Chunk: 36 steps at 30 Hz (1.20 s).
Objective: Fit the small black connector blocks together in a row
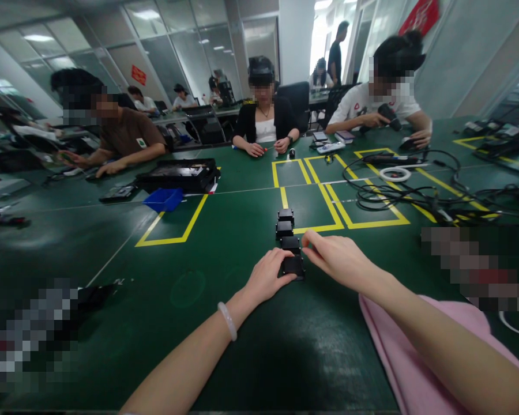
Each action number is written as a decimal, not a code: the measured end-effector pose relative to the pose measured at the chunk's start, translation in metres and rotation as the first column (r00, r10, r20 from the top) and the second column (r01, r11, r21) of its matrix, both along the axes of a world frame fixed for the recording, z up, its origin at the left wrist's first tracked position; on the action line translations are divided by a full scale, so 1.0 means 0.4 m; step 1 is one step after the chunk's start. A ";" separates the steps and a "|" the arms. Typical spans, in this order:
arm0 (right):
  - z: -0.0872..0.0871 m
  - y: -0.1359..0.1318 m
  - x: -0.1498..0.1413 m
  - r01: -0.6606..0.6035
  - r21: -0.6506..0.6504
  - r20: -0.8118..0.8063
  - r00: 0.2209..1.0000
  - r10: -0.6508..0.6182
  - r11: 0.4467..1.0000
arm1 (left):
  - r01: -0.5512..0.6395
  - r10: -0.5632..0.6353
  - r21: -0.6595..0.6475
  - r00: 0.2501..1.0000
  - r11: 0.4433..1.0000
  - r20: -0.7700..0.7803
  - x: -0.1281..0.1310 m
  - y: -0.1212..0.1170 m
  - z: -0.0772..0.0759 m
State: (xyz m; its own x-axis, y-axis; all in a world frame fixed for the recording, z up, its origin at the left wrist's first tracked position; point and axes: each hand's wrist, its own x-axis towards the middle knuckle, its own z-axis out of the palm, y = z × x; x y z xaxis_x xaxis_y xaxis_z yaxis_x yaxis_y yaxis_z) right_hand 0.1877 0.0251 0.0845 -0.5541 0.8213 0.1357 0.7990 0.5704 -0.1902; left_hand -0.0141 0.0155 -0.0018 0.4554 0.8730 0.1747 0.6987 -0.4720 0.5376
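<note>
Several small black box-shaped parts stand in a row leading away from me on the green table. My left hand point(266, 275) lies at the nearest black block point(293, 266), its thumb along the near edge and its fingers over the far left corner. Just right of the row is my right hand point(335, 253), fingertips pinched together beside the second black block point(290, 245). Anything within that pinch is too small or hidden to make out. Beyond it sit a third block point(284, 229) and the farthest block point(286, 215), touched by neither hand.
Yellow tape rectangles mark the green table point(242, 225). Left of centre are a blue bin point(163, 199) and a black open case point(179, 174). Black cables point(372, 199) with a white ring point(395, 174) lie to the right. Pink cloth point(441, 340) is under my right forearm. Several people sit opposite.
</note>
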 end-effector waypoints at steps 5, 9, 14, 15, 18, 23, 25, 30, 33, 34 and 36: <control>0.003 0.001 0.014 -0.087 -0.007 -0.062 0.994 0.086 0.996 | 0.001 -0.001 0.004 1.000 1.000 0.002 -0.001 0.000 0.001; 0.004 0.001 0.008 -0.039 0.039 0.017 0.999 0.039 0.998 | 0.004 -0.004 0.010 1.000 1.000 0.002 -0.001 0.002 -0.006; 0.006 -0.006 0.003 -0.041 0.043 0.035 0.999 0.039 0.998 | 0.006 -0.006 0.016 1.000 1.000 0.008 0.000 0.002 -0.008; 0.007 -0.008 0.004 -0.060 0.038 0.015 0.998 0.059 0.998 | 0.006 -0.006 0.014 1.000 1.000 0.008 0.000 0.002 -0.007; 0.010 -0.010 0.007 -0.094 0.025 -0.033 0.995 0.095 0.995 | 0.005 -0.005 0.007 1.000 1.000 0.007 0.000 0.001 -0.004; 0.005 -0.004 0.002 -0.055 0.035 -0.025 0.998 0.056 0.998 | 0.008 -0.008 0.005 1.000 1.000 0.014 -0.001 0.002 -0.004; 0.001 0.001 0.005 -0.046 0.033 -0.003 0.999 0.046 0.998 | 0.006 -0.006 0.004 1.000 1.000 0.017 -0.001 0.001 -0.004; 0.001 0.009 0.024 -0.099 -0.015 -0.056 0.994 0.098 0.995 | 0.008 -0.008 -0.002 1.000 1.000 0.018 0.000 0.000 0.000; 0.002 0.010 0.023 -0.089 -0.012 -0.070 0.994 0.088 0.996 | 0.012 -0.012 -0.001 1.000 1.000 0.017 0.001 0.000 0.000; 0.002 0.010 0.021 -0.075 -0.005 -0.066 0.995 0.075 0.997 | 0.012 -0.012 0.001 1.000 1.000 0.016 0.001 0.001 -0.001; 0.000 0.012 0.016 -0.047 0.008 -0.049 0.998 0.048 0.999 | 0.011 -0.011 0.004 1.000 1.000 0.015 0.001 0.001 -0.004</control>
